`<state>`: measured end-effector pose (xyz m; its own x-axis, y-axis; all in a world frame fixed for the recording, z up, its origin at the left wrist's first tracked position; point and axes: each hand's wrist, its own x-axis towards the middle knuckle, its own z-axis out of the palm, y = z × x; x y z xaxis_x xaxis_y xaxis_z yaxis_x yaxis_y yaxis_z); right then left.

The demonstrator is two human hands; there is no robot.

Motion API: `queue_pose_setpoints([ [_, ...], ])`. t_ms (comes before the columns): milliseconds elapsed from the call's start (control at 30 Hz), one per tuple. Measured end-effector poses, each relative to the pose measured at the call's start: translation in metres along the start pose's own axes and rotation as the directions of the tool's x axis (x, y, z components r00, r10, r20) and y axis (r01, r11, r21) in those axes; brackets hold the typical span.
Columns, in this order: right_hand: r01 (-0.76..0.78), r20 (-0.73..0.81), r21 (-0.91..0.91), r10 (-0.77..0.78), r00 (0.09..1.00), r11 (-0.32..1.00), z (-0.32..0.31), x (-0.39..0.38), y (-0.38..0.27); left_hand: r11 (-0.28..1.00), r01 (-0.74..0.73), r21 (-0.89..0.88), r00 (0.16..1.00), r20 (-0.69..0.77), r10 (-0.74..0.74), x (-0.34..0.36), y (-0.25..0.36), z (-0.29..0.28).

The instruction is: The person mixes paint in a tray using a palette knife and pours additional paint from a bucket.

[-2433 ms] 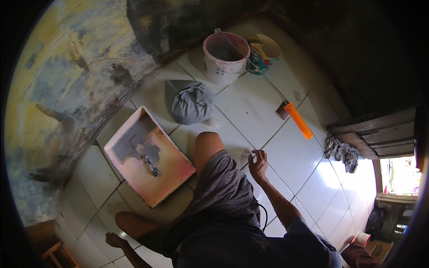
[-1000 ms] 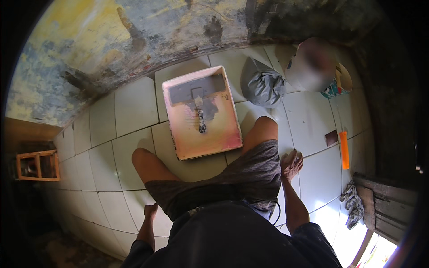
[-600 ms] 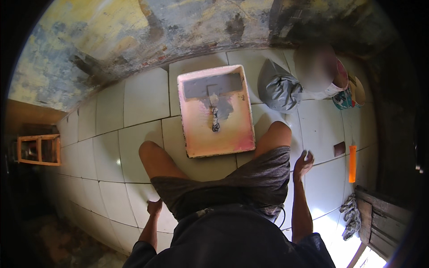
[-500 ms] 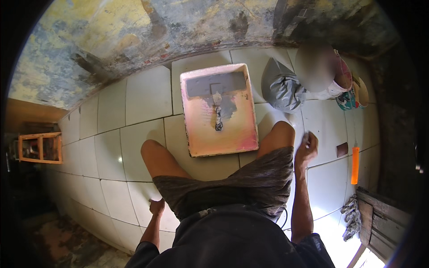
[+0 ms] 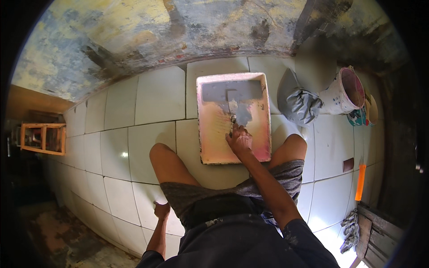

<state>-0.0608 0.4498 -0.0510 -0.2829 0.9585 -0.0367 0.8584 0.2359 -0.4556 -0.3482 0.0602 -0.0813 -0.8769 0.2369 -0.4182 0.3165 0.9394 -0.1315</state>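
Note:
A shallow paint tray, pale with pink and orange stains, lies on the tiles in front of my knees. Thick grey paint or filler fills its far end. A short-handled hand tool lies in the tray, its flat, squarish head coated in the grey. My right hand reaches over the tray, its fingers closed round the crusted handle. Low beside my left thigh, my left hand is curled closed; whatever it may hold is hidden.
Right of the tray sits a grey plastic bag, beside a stained white bucket tilted over. An orange-handled tool and a grey rag lie at far right. The patchy wall rises beyond; a wooden frame stands left.
My right hand has moved from beside my right knee into the tray and closed on the tool's handle. The view has shifted; my left hand stays curled by my thigh.

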Motion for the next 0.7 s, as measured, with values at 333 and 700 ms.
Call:
queue_pose_setpoints([
  [333,-0.156,-0.036,0.031,0.157,0.987,0.987,-0.027,0.007,0.005,0.999,0.028,0.031,0.999,0.033,-0.029,0.005,-0.008,0.003],
  [700,-0.031,-0.089,0.346,0.066,0.994,0.938,-0.021,0.034,0.008,0.999,-0.017,0.036,1.000,-0.007,0.017,0.015,-0.014,0.019],
])
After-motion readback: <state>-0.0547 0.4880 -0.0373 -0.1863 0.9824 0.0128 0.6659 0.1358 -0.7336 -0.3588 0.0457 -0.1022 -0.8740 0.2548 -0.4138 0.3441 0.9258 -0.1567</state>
